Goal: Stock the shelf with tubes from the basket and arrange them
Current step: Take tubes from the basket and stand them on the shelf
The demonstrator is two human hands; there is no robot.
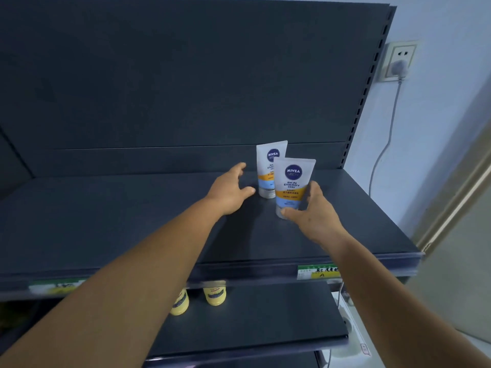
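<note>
Tubes on the shelf number only two so far, both standing cap-down toward its right end. Taking the rear tube as the landmark: it stands near the back panel, and the front tube stands just in front of it and slightly to its right, overlapping it in view, so whether they touch cannot be told. The right hand is wrapped around the front tube's lower part, thumb across the cap end, apparently setting or straightening it. The left hand is open and empty, fingers spread, just left of the rear tube and not touching it. Left of the rear tube the shelf is bare, so stocking looks barely begun. No basket is in view, so how many remain cannot be told.
</note>
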